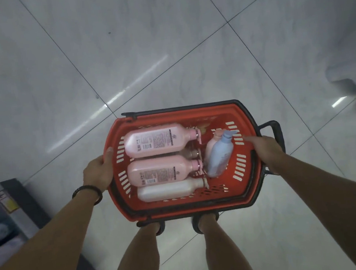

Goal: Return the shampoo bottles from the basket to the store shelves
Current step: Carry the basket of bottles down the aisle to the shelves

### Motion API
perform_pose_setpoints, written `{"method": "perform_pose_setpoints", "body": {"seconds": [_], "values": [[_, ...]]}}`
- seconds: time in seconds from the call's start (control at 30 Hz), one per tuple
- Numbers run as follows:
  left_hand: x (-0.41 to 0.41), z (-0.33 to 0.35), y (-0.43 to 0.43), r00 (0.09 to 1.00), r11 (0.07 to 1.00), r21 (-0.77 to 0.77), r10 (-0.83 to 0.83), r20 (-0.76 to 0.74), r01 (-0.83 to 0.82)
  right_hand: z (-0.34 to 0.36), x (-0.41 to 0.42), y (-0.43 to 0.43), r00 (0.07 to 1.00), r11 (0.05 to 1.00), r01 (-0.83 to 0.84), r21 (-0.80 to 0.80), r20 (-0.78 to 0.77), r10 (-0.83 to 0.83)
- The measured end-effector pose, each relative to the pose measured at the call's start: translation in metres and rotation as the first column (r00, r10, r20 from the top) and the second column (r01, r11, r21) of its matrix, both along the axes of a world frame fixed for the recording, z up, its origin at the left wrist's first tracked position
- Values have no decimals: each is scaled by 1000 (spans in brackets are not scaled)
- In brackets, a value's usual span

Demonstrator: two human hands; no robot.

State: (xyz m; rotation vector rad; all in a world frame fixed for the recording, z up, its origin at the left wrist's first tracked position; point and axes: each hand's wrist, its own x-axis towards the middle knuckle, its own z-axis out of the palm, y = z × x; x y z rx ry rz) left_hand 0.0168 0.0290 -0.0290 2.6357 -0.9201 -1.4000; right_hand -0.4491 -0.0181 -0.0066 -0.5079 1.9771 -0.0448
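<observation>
Bottles (161, 158) lie inside basket (248, 195), between fingers (108, 153) gripping its rims.

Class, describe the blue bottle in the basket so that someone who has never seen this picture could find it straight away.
Start at the red basket held over the tiled floor. Look to its right-hand end, near the right hand, away from the three large bottles lying in a row. The blue bottle lies there on a smaller peach-pink one, and it is the only blue thing in the basket.
</observation>
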Motion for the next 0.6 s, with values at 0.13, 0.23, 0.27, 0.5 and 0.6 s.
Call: {"method": "perform_pose_setpoints", "body": {"seconds": [0.13,0.23,0.27,0.5,0.6], "values": [[12,71,29,999,1000,2,31,-28,-31,79,14,2,994,994,-104,-34,-21,103],[26,143,51,997,996,-51,70,-27,-71,153,22,11,986,982,-168,-83,-35,165],[31,168,59,996,995,-57,86,-26,-87,177,25,13,982,977,-188,-97,-43,185],[58,312,114,985,975,-160,164,55,-153,316,60,18,927,909,-376,-183,-89,365],[56,356,157,969,962,-216,202,142,-169,357,73,22,881,853,-470,-225,-74,466]]}}
